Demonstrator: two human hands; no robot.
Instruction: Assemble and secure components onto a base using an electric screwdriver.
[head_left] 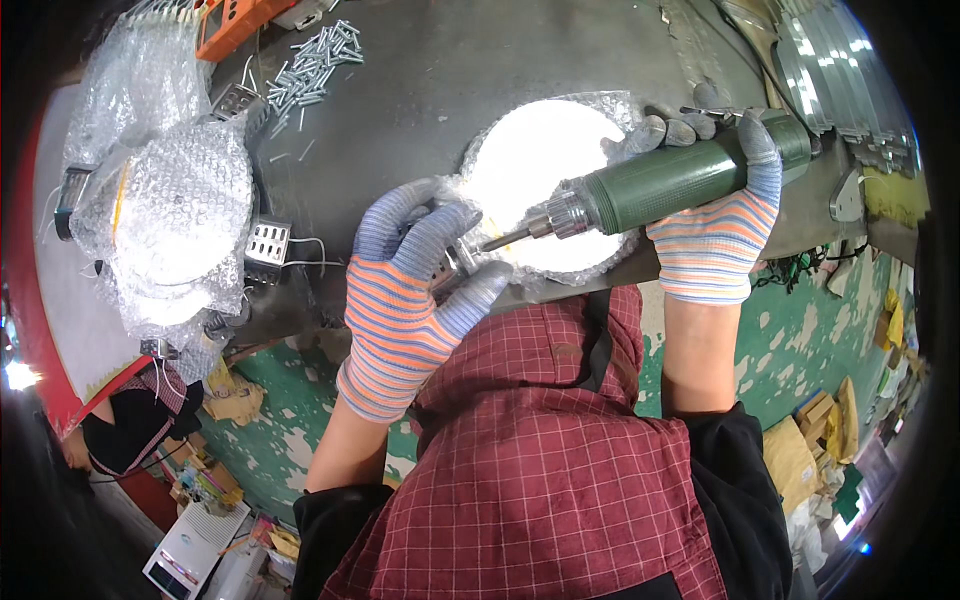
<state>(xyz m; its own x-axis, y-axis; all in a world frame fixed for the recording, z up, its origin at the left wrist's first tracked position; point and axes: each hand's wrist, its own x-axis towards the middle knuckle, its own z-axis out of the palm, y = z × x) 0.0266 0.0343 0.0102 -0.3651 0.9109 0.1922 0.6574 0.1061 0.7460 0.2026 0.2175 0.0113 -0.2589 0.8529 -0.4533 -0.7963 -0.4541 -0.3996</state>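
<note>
My right hand point(722, 225), in a striped knit glove, wraps round a green electric screwdriver point(670, 188). The tool lies almost level, its bit pointing left at my left hand point(400, 285). Between the gloved left thumb and fingers is a small perforated metal box point(445, 270), mostly hidden by the fingers. The bit's tip is beside this box; whether it touches a screw there I cannot make out. Under the screwdriver, at the bench's near edge, rests a bright white round panel point(530, 150) in bubble wrap, its surface washed out by glare.
Bubble-wrapped round pieces point(180, 210) are stacked at left, with perforated metal boxes point(268, 243) and white wires around them. Loose screws point(318, 65) lie in a pile on the dark bench point(430, 70). Clear strips point(850, 75) stand far right. Another person point(130, 420) is at lower left.
</note>
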